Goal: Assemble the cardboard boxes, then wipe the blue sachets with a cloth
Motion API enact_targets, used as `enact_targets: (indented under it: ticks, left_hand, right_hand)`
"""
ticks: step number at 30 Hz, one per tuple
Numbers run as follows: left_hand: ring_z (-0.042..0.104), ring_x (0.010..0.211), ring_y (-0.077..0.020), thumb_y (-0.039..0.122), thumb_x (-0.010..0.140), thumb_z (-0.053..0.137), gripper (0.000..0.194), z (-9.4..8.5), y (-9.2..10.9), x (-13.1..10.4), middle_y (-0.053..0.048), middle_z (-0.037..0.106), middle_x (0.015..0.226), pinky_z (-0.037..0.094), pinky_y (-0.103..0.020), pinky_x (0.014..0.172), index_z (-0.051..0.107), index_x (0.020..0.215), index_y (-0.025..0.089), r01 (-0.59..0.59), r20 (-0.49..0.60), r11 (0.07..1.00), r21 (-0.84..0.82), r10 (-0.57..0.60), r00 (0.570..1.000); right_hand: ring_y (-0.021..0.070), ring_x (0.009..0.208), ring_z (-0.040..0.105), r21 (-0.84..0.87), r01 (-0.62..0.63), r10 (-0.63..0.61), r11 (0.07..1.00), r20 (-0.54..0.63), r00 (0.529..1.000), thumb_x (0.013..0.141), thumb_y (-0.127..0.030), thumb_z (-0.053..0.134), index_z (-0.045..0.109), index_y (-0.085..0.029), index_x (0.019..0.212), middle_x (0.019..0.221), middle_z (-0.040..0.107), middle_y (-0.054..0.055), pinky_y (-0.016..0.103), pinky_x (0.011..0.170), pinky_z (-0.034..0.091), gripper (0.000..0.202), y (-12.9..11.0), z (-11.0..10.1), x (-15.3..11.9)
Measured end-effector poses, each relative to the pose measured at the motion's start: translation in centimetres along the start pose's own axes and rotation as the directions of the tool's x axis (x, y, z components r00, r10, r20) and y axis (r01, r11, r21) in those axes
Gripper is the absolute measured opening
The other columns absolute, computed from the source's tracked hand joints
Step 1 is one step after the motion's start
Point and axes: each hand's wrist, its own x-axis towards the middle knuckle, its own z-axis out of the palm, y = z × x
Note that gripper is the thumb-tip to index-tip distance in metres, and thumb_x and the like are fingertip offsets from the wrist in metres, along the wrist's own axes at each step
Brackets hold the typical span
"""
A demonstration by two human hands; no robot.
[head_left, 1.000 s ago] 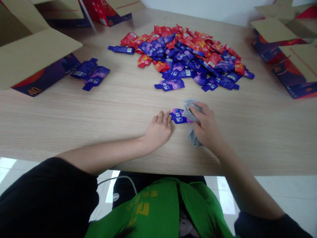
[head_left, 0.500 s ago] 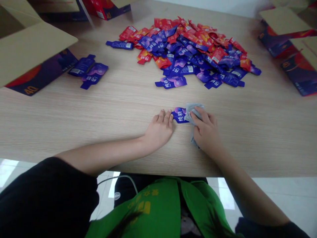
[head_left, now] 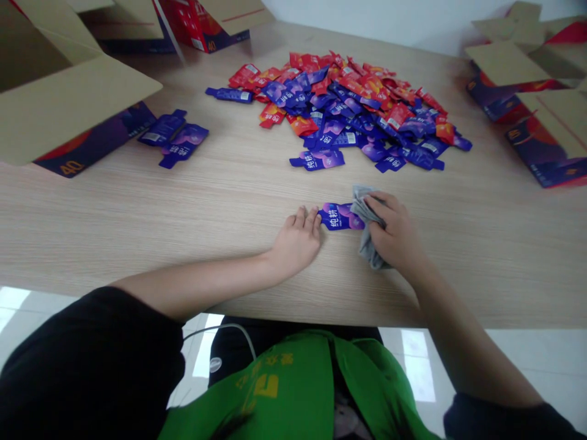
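Note:
A blue-purple sachet (head_left: 337, 217) lies flat on the table in front of me, white lettering facing up. At its narrow neck, the fingertips of my left hand (head_left: 298, 241) press down and hold it against the tabletop. My right hand (head_left: 397, 235) is closed around a bunched grey cloth (head_left: 369, 244). The cloth rests on the sachet's right end and covers part of it; some of its folds hang toward me. Beyond my hands lies a large heap of red sachets (head_left: 380, 91) and blue sachets (head_left: 362, 119), with one blue sachet (head_left: 316, 160) at its near edge.
An open carton (head_left: 96, 137) stands at the left, with two blue sachets (head_left: 183, 143) beside it. More open cartons are at the back left, including a red one (head_left: 195, 30), and at the right, such as this carton (head_left: 548, 146). The table's front edge runs close to my body.
My right hand and the cloth have slid right along the sachet, uncovering more of its printed face. My left hand keeps its place on the neck. The view has shifted slightly.

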Motion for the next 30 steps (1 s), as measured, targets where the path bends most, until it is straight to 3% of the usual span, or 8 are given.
enact_targets:
  ticks: [4,7,12,17,20,25,27,30]
  left_hand:
    - [0.055,0.135,-0.0413,0.012,0.101,0.044,0.041,-0.3,0.0,0.1,-0.028,0.06,0.141,0.052,-0.045,0.097,0.061,0.135,-0.004,0.018,0.018,1.0,-0.023,-0.017,1.0]
    - [0.055,0.135,-0.0411,0.013,0.102,0.042,0.04,-0.4,0.0,0.2,-0.027,0.066,0.133,0.052,-0.045,0.098,0.065,0.13,-0.004,0.027,0.036,0.999,-0.023,-0.026,0.999]
    - [0.054,0.136,-0.0398,0.009,0.101,0.039,0.046,0.0,0.1,0.1,-0.026,0.051,0.15,0.052,-0.045,0.098,0.055,0.143,-0.003,0.02,0.022,1.0,0.016,-0.02,1.0]
    - [0.054,0.136,-0.04,0.008,0.1,0.041,0.046,-0.2,0.0,0.1,-0.026,0.049,0.151,0.052,-0.044,0.1,0.054,0.143,-0.004,0.011,0.04,1.0,0.01,-0.011,0.999]
    - [0.054,0.136,-0.04,0.008,0.1,0.042,0.046,-0.3,0.1,0.1,-0.025,0.049,0.152,0.052,-0.044,0.099,0.055,0.143,-0.003,0.014,0.042,1.0,0.013,-0.015,0.999]
    - [0.056,0.133,-0.041,0.008,0.099,0.044,0.045,0.1,0.1,0.1,-0.027,0.052,0.149,0.053,-0.045,0.095,0.057,0.14,-0.004,0.014,-0.001,1.0,0.016,-0.014,1.0]
    - [0.056,0.133,-0.0411,0.007,0.098,0.043,0.045,0.3,0.1,0.1,-0.027,0.052,0.149,0.053,-0.044,0.094,0.057,0.14,-0.005,0.02,-0.014,1.0,0.017,-0.019,1.0]
    - [0.056,0.134,-0.0404,0.007,0.098,0.042,0.046,0.2,0.1,0.1,-0.027,0.051,0.15,0.052,-0.044,0.095,0.057,0.14,-0.004,0.015,-0.006,1.0,0.014,-0.015,1.0]
  right_hand:
    - [0.0346,0.127,0.051,-0.088,0.123,-0.113,0.988,0.106,0.988,0.088,-0.012,0.044,0.063,-0.019,0.138,0.153,0.05,0.011,0.055,0.102,0.043,0.054,-4.1,2.6,1.1]
    - [0.0379,0.123,0.048,-0.2,0.146,-0.106,0.969,0.197,0.975,0.09,-0.014,0.044,0.059,-0.017,0.142,0.157,0.048,0.008,0.056,0.097,0.043,0.055,-5.1,4.1,1.1]
    - [0.0377,0.122,0.047,-0.299,0.045,-0.012,0.953,0.112,0.994,0.091,-0.016,0.043,0.057,-0.018,0.144,0.157,0.047,0.011,0.057,0.099,0.04,0.055,-3.6,3.5,-0.4]
    - [0.0387,0.118,0.049,-0.34,-0.041,0.056,0.939,0.034,0.998,0.093,-0.018,0.041,0.056,-0.019,0.145,0.154,0.05,0.013,0.058,0.094,0.042,0.055,-1.5,2.1,-2.2]
    - [0.0379,0.117,0.053,-0.357,-0.049,0.074,0.933,0.056,0.996,0.092,-0.016,0.039,0.056,-0.016,0.144,0.15,0.053,0.018,0.057,0.093,0.044,0.055,0.3,1.4,-2.8]
    - [0.0387,0.131,0.05,-0.303,0.025,0.022,0.953,0.152,0.988,0.087,-0.01,0.04,0.061,-0.01,0.138,0.143,0.055,0.024,0.059,0.101,0.044,0.055,2.9,0.0,-2.0]
    - [0.0382,0.132,0.051,-0.254,0.0,0.038,0.967,0.143,0.989,0.086,-0.01,0.04,0.062,-0.012,0.138,0.139,0.057,0.022,0.06,0.103,0.044,0.056,2.7,-0.4,-1.1]
    - [0.036,0.135,0.048,-0.186,0.004,0.01,0.983,0.073,0.997,0.087,-0.01,0.038,0.058,-0.013,0.142,0.143,0.053,0.021,0.058,0.108,0.042,0.058,0.5,-0.3,0.2]
